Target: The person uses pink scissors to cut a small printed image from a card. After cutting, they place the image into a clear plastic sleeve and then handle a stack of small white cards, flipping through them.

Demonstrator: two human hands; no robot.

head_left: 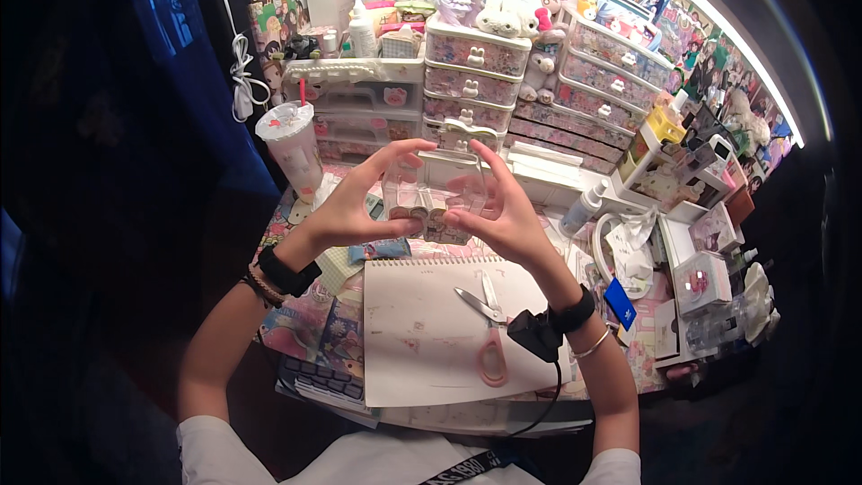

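Observation:
A clear plastic box (436, 172) with small cartoon figures (444, 225) along its lower front is held up between both hands above the desk. My left hand (363, 199) grips its left side, thumb at the lower front and fingers at the top. On the right side, my right hand (495, 209) holds it in the same way, some fingers showing through the plastic. Below them lies a spiral-bound sketch pad (417, 343) with faint marks. Scissors with pink handles (493, 357) rest on the pad, their blades apart.
A lidded cup with a red straw (293, 148) stands at the left. Behind are decorated drawer units (471, 81) with plush toys on top. A spray bottle (584, 207), a white ring-shaped object (599, 249), a blue card (619, 303) and several boxes are at the right.

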